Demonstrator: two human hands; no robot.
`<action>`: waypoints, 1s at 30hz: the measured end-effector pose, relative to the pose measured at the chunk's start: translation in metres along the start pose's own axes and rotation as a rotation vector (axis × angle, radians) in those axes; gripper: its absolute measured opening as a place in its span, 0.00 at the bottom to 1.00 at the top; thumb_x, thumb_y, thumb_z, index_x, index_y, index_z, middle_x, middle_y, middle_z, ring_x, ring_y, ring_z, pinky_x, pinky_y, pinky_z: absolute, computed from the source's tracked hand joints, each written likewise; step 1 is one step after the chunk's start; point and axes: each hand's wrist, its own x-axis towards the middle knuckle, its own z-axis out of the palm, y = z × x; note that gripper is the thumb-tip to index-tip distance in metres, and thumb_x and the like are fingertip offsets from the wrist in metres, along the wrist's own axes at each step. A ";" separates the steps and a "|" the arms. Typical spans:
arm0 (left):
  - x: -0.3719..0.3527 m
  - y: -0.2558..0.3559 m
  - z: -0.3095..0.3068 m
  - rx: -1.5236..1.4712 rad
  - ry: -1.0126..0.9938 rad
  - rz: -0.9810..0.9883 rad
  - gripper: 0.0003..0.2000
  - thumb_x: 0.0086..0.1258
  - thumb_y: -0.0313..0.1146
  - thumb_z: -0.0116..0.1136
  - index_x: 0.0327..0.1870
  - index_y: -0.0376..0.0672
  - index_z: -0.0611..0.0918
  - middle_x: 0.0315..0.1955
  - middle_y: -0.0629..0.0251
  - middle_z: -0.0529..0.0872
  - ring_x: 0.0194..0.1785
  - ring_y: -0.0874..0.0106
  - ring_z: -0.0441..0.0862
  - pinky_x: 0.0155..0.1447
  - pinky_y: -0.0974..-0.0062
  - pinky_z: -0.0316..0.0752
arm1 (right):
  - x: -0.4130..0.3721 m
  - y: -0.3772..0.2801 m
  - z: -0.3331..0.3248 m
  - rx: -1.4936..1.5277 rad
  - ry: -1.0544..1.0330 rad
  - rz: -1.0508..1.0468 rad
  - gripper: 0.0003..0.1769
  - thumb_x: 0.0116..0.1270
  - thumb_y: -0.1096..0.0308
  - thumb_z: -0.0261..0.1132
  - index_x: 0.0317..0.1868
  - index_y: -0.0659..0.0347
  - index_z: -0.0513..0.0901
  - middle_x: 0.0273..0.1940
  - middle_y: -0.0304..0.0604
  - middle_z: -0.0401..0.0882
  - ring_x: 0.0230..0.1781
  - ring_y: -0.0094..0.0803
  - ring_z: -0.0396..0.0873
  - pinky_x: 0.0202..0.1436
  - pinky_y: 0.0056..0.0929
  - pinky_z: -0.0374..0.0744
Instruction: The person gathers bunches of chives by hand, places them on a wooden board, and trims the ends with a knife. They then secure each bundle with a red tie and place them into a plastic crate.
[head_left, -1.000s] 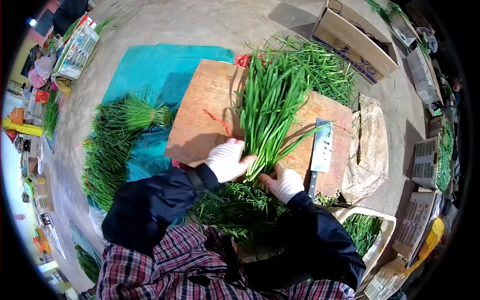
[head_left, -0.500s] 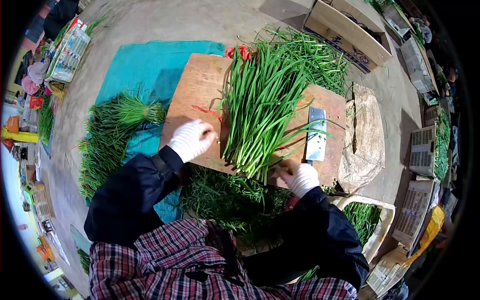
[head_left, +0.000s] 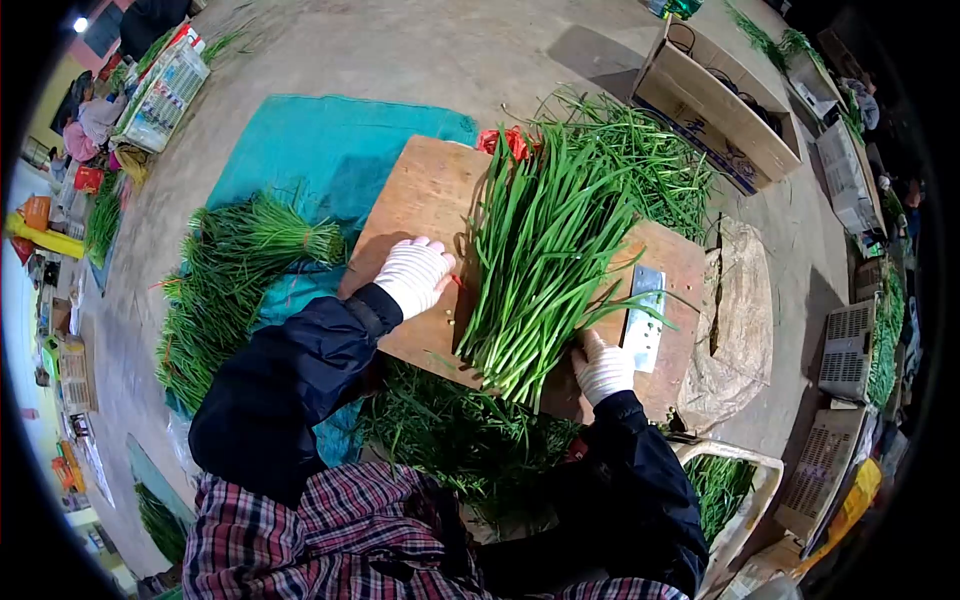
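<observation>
A loose bunch of garlic chives point(head_left: 535, 270) lies on a wooden board point(head_left: 425, 200), its pale cut ends toward me. My left hand point(head_left: 415, 278), wrapped in white striped cloth, is on the board left of the bunch. Its fingers are curled over a red tie point(head_left: 457, 282), with one end showing beside the thumb. My right hand point(head_left: 602, 368), wrapped the same way, is against the lower right side of the stalks, thumb and fingers apart. Right beside it lies a cleaver point(head_left: 645, 320), flat, with chive bits on the blade.
Tied chive bundles point(head_left: 240, 270) are piled on a teal sheet point(head_left: 300, 130) at left. More chives point(head_left: 660, 180) lie behind the board, near a cardboard box point(head_left: 715, 110). A woven sack point(head_left: 740, 310) and a white crate point(head_left: 765, 470) are at right. Loose greens point(head_left: 460, 420) lie below the board.
My left hand has come down over the red tie, covering most of it. My right hand has moved up along the stalks' right side. The whole view has shifted slightly.
</observation>
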 end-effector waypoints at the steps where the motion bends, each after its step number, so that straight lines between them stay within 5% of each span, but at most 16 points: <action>1: -0.001 -0.002 0.001 -0.012 -0.004 0.009 0.08 0.61 0.37 0.57 0.35 0.44 0.79 0.33 0.60 0.78 0.42 0.60 0.76 0.45 0.61 0.72 | -0.001 0.001 0.002 0.011 0.020 -0.012 0.14 0.57 0.58 0.64 0.41 0.55 0.77 0.26 0.51 0.81 0.29 0.50 0.81 0.31 0.45 0.78; 6: -0.003 -0.002 0.012 -0.075 0.001 0.027 0.06 0.61 0.35 0.56 0.34 0.44 0.78 0.29 0.59 0.80 0.38 0.58 0.79 0.41 0.60 0.74 | -0.001 0.030 0.008 0.014 0.059 0.040 0.11 0.57 0.59 0.65 0.38 0.53 0.77 0.22 0.51 0.79 0.25 0.51 0.79 0.30 0.46 0.77; 7: -0.004 0.002 0.009 -0.095 0.002 0.036 0.06 0.61 0.35 0.56 0.34 0.44 0.78 0.29 0.59 0.80 0.38 0.58 0.79 0.42 0.60 0.74 | -0.003 0.026 -0.010 -0.078 0.222 -0.105 0.11 0.56 0.61 0.65 0.37 0.53 0.77 0.21 0.50 0.78 0.24 0.50 0.79 0.31 0.45 0.77; 12: 0.009 0.022 0.007 -0.087 -0.178 -0.007 0.05 0.59 0.34 0.56 0.32 0.45 0.78 0.28 0.59 0.80 0.37 0.58 0.79 0.42 0.60 0.74 | -0.001 0.023 -0.029 -0.207 -0.011 0.053 0.12 0.54 0.61 0.66 0.36 0.55 0.77 0.28 0.50 0.80 0.32 0.51 0.79 0.35 0.47 0.78; 13: 0.001 0.022 0.007 -0.113 0.015 0.053 0.05 0.58 0.34 0.57 0.32 0.45 0.78 0.28 0.59 0.80 0.36 0.58 0.79 0.41 0.60 0.75 | -0.002 0.022 -0.030 -0.256 -0.082 0.091 0.12 0.54 0.61 0.66 0.37 0.55 0.78 0.29 0.51 0.80 0.33 0.52 0.79 0.35 0.47 0.78; 14: 0.005 0.023 0.007 -0.079 -0.113 0.021 0.06 0.58 0.35 0.58 0.33 0.44 0.78 0.29 0.58 0.81 0.38 0.57 0.80 0.40 0.60 0.75 | -0.004 0.027 -0.025 -0.386 0.026 -0.082 0.13 0.55 0.60 0.66 0.39 0.54 0.78 0.30 0.52 0.80 0.33 0.52 0.80 0.36 0.47 0.78; 17: 0.000 0.020 0.005 -0.154 -0.169 -0.005 0.07 0.59 0.36 0.57 0.33 0.44 0.79 0.30 0.56 0.82 0.38 0.55 0.80 0.41 0.57 0.76 | 0.008 0.026 -0.034 -0.122 0.133 0.004 0.12 0.57 0.60 0.64 0.39 0.54 0.77 0.26 0.52 0.80 0.32 0.51 0.80 0.35 0.47 0.78; 22: 0.007 0.031 -0.042 -0.135 0.014 -0.153 0.10 0.62 0.38 0.55 0.39 0.43 0.81 0.34 0.55 0.82 0.42 0.54 0.80 0.46 0.55 0.75 | 0.022 0.003 -0.052 -0.086 -0.071 0.102 0.11 0.59 0.59 0.61 0.35 0.57 0.76 0.26 0.55 0.80 0.31 0.54 0.79 0.35 0.51 0.75; 24: 0.018 0.036 -0.054 -0.270 0.517 0.185 0.11 0.59 0.39 0.57 0.38 0.44 0.80 0.35 0.58 0.81 0.42 0.55 0.78 0.47 0.56 0.73 | 0.029 -0.003 -0.058 -0.050 -0.023 0.063 0.10 0.59 0.61 0.60 0.34 0.59 0.76 0.26 0.56 0.79 0.31 0.55 0.79 0.35 0.51 0.75; 26: 0.027 0.063 -0.073 -0.414 0.491 0.517 0.11 0.56 0.39 0.58 0.36 0.45 0.80 0.35 0.62 0.80 0.42 0.59 0.77 0.49 0.59 0.71 | 0.038 0.001 -0.052 0.033 0.019 0.023 0.10 0.59 0.61 0.60 0.34 0.58 0.78 0.26 0.55 0.80 0.31 0.54 0.79 0.35 0.49 0.76; 27: 0.030 0.079 -0.083 -0.412 0.288 0.686 0.11 0.55 0.33 0.61 0.39 0.44 0.80 0.41 0.62 0.80 0.47 0.58 0.76 0.57 0.56 0.69 | 0.040 -0.004 -0.058 0.052 -0.014 0.013 0.10 0.58 0.61 0.60 0.34 0.58 0.79 0.26 0.55 0.80 0.31 0.53 0.79 0.36 0.48 0.77; 30: 0.034 0.131 -0.064 -0.449 0.087 0.932 0.07 0.57 0.35 0.58 0.34 0.45 0.79 0.38 0.63 0.79 0.48 0.62 0.74 0.61 0.61 0.66 | 0.045 -0.013 -0.064 0.096 -0.037 0.011 0.09 0.57 0.63 0.62 0.35 0.58 0.80 0.27 0.52 0.81 0.32 0.49 0.81 0.37 0.40 0.79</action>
